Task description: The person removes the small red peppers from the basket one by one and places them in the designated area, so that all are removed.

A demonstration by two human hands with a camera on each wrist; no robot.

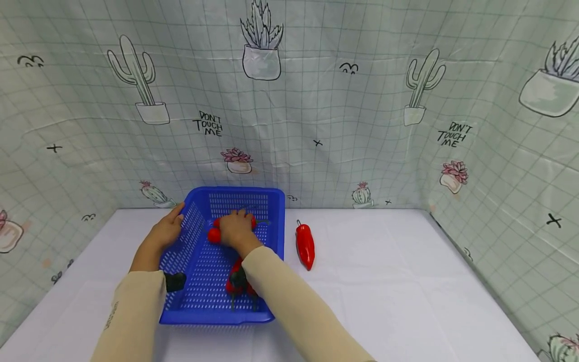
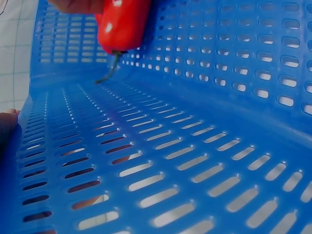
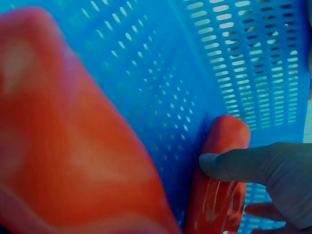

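A blue perforated basket (image 1: 280,236) stands on the white table, with several red chili peppers (image 1: 233,287) near its front right corner. My left hand (image 1: 164,235) grips the basket's left wall at the rim; in the left wrist view only a bit of it shows at the edge. Deep inside, toward the back, my right hand (image 1: 236,230) holds a red pepper (image 3: 214,204), thumb laid across it and fingers on the other side. A pepper's tip with a green stem (image 2: 114,66) hangs down in the left wrist view. Another pepper (image 3: 78,131) looms blurred in the right wrist view.
One more red chili pepper (image 1: 305,246) lies on the white table (image 1: 384,281), just right of the basket. A checked cloth (image 1: 298,115) printed with cacti hangs behind and along both sides.
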